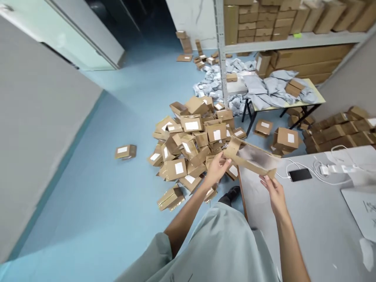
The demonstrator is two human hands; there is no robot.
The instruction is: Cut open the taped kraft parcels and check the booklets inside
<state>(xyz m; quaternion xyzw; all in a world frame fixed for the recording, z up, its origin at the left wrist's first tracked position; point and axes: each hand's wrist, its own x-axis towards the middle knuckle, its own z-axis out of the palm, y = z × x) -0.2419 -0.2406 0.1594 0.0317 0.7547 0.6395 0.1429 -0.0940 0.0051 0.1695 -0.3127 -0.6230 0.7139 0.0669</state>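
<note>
Between my two hands is a long brown cardboard box [252, 169], its hollow inside facing up. It is held over the left edge of the grey table [261, 227]. My left hand [216, 169] grips its left end, fingers closed on the cardboard. At the box's lower right corner, my right hand [273, 188] pinches the edge between thumb and fingers. Beyond and below my left hand lies a heap of brown cardboard boxes [192, 124] on the floor, several with white labels.
A phone [299, 175] and white cables [319, 172] lie on the table, with a laptop-like flat panel [360, 211] further right. Grey mailer bags [273, 89] cover a small table. Metal shelving [293, 42] holds cartons. One box [125, 152] sits apart on the blue floor.
</note>
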